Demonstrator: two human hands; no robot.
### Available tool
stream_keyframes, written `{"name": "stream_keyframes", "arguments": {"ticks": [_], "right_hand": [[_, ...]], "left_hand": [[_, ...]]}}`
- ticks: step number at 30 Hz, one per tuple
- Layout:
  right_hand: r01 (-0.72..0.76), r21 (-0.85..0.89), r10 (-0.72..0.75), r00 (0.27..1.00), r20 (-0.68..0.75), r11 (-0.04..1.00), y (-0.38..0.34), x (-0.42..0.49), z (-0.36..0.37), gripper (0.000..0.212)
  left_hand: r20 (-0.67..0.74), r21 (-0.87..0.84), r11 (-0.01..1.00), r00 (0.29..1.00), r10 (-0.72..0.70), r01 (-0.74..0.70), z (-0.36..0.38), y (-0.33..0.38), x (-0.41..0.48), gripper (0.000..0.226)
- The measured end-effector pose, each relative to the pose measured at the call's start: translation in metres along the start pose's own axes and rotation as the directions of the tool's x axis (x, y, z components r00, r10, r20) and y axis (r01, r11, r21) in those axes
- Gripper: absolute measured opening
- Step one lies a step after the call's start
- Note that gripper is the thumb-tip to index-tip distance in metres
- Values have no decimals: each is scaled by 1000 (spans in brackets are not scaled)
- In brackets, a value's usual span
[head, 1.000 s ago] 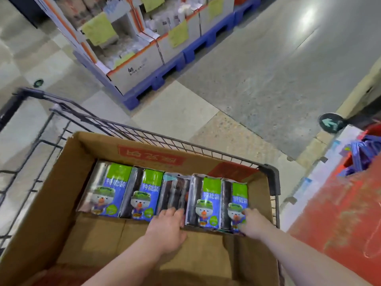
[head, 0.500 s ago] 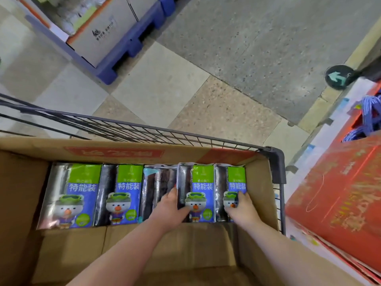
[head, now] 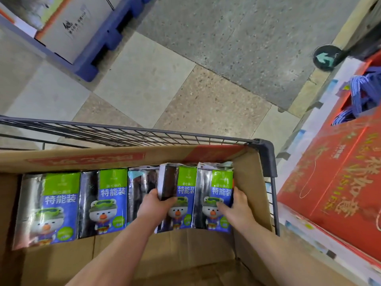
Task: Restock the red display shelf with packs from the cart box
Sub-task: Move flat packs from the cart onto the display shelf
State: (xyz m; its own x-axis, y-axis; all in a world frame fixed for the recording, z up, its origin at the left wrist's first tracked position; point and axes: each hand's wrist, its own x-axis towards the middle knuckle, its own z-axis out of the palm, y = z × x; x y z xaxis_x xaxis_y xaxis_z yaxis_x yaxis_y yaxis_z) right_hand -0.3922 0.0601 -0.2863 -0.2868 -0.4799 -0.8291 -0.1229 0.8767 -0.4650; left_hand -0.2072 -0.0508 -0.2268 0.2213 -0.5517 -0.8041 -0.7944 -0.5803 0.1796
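A brown cardboard box (head: 123, 158) sits in a wire cart (head: 266, 155). Several blue-and-green packs with a bear picture stand in a row inside it. My left hand (head: 154, 205) grips the left edge of the second pack from the right (head: 183, 182). My right hand (head: 237, 203) grips the right edge of the rightmost pack (head: 216, 182). Both packs stand a little higher than the others. The red display shelf (head: 334, 182) is to the right of the cart.
Two more bear packs (head: 61, 199) and a dark pack (head: 140, 182) stand left of my hands. Blue-handled bags (head: 362, 96) lie in the red display. A blue pallet (head: 97, 58) with boxes is at the far left. A green arrow sticker (head: 325, 58) marks the floor.
My hands went from resting at the packs' lower ends to gripping the outer edges of the two right packs, which have lifted slightly. The camera tilted further down over the box.
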Motion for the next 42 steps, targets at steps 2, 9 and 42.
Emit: {"name": "stream_keyframes", "arguments": {"ticks": [2,9,42], "right_hand": [[-75,109,74,997,7,991,0,2,3,39],[-169,281,134,981,140,945,-2,-9,8,31],[383,561,-142,894,-425,734,-18,-271,2,19]], "left_hand": [[5,-12,1000,1000,7,-7,-1,-3,-4,25],[37,2,1000,999,-9,9,-14,-33,-21,33],[156,-560,728,813,561,-395,-112,-94,-175,14]]}}
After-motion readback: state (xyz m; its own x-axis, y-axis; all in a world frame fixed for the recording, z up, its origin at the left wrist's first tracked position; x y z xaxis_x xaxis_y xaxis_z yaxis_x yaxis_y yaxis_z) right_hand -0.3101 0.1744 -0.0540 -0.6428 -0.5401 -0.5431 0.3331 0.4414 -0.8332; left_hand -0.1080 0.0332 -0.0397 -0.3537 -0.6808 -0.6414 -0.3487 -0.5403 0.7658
